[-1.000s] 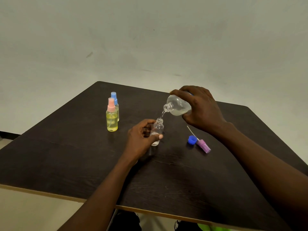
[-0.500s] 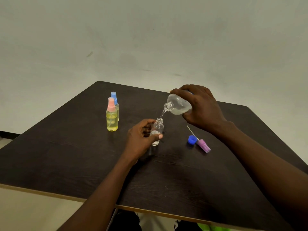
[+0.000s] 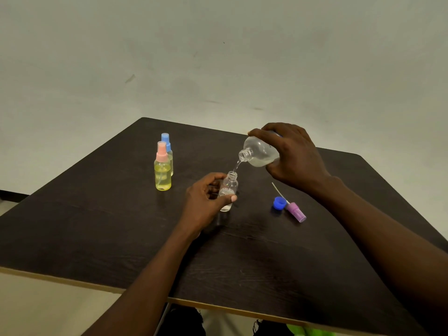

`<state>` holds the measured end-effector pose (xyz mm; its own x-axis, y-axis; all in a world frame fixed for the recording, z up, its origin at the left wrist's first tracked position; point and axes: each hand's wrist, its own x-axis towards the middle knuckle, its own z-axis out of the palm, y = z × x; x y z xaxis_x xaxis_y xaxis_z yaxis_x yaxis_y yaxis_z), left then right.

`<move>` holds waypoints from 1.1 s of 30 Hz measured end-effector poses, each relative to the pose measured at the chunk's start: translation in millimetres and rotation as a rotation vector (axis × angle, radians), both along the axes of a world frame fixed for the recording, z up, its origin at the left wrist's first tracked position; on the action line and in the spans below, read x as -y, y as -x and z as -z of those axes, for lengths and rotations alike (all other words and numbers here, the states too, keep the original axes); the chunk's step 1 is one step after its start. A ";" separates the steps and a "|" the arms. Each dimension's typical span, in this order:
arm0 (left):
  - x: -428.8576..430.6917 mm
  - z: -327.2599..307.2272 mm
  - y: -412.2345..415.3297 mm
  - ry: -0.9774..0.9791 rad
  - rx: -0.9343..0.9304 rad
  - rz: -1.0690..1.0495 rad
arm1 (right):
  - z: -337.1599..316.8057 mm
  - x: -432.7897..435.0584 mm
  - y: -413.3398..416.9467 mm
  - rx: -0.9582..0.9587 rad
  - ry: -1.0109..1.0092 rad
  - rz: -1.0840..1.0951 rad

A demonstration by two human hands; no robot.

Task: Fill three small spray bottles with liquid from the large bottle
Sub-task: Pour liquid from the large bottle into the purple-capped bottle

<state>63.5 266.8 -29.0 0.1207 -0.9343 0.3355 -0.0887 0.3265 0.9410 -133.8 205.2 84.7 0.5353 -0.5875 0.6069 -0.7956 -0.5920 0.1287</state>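
**Pouring into the third small bottle**

The right hand (image 3: 293,156) grips the large bottle (image 3: 260,152) round its body and tips it neck-down to the left, so a thin stream (image 3: 235,167) falls into the open neck of the small clear bottle (image 3: 229,187) just below. The left hand (image 3: 206,197) wraps thumb and fingers round that small bottle, which stands upright on the dark table (image 3: 97,226). I judge this grip is there to stop the light bottle tipping and to hold its narrow mouth under the stream. It looks only partly filled.

Right of it lie the blue screw cap (image 3: 279,203) and, touching it, the purple spray head (image 3: 295,211) on its side with its dip tube, off so the necks are open. To the left, well apart, stand the pink-capped spray bottle (image 3: 162,170), holding yellow liquid, and just behind it the blue-capped spray bottle (image 3: 167,146), partly hidden. Nothing blocks the pour.
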 end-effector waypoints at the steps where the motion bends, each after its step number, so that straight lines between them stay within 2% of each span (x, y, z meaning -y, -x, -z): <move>1: 0.1 -0.5 -0.2 0.001 0.000 -0.001 | -0.3 0.4 -0.2 0.000 0.001 0.000; 33: 3.4 2.7 0.3 0.005 0.025 -0.015 | -0.8 0.8 -0.1 0.005 0.013 0.000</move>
